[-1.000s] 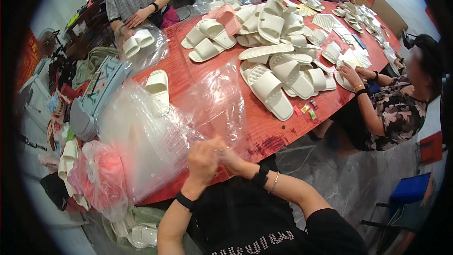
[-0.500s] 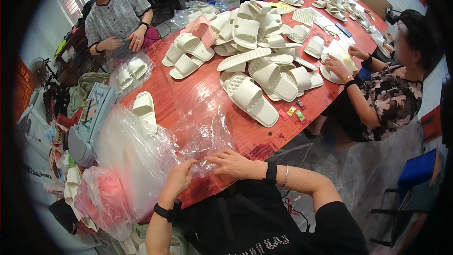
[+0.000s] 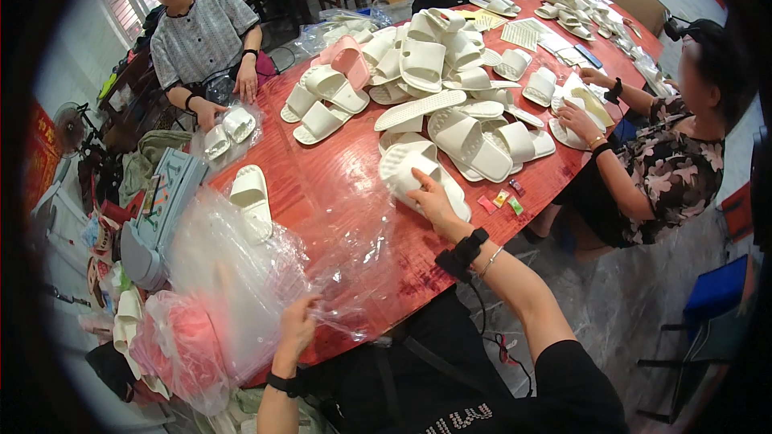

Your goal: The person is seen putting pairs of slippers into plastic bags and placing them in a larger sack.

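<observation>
My right hand point(image 3: 434, 207) reaches over the nearest white slipper point(image 3: 450, 193) at the front of the pile, its fingers bent onto the strap; the palm hides part of the slipper. At the table's front edge, my left hand point(image 3: 297, 326) pinches the rim of a clear plastic bag point(image 3: 354, 253) that lies spread over the red tabletop. Left of that bag is a stack of clear bags point(image 3: 229, 245). A single white slipper point(image 3: 252, 201) lies beyond the stack, sole down.
A big heap of white slippers point(image 3: 422, 64) with a pink slipper point(image 3: 347, 60) covers the middle of the red table point(image 3: 322, 169). Small coloured packets point(image 3: 500, 199) lie near its right edge. Co-workers sit around; one at far left handles bagged slippers point(image 3: 237, 124). A grey-blue plastic stool point(image 3: 165, 201) stands left.
My right hand has left the clear bag and moved forward and right onto the nearest slipper. My left hand has stayed at the bag, slightly lower. The far-left co-worker's hand has moved to the bagged slippers.
</observation>
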`<act>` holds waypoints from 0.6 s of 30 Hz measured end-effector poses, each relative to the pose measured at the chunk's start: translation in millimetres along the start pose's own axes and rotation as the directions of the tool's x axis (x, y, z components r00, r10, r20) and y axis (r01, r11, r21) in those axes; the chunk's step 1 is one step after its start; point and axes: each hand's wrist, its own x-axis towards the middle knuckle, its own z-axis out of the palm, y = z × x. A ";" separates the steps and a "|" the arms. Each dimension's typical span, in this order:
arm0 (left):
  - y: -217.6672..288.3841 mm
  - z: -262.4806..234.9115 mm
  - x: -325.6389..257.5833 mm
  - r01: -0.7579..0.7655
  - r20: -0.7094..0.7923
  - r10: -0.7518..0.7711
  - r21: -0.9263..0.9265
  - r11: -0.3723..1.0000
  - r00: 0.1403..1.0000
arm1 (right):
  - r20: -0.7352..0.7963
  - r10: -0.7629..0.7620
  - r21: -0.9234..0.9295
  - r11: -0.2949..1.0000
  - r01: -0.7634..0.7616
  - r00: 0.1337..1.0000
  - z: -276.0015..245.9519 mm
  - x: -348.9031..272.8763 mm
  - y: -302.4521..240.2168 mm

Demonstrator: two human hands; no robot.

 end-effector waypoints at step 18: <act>-24.8 -72.5 -73.1 0.010 -0.657 -0.419 -0.530 0.848 0.626 | 0.760 -0.405 -0.577 -0.063 0.814 0.507 40.0 -43.8 -5.9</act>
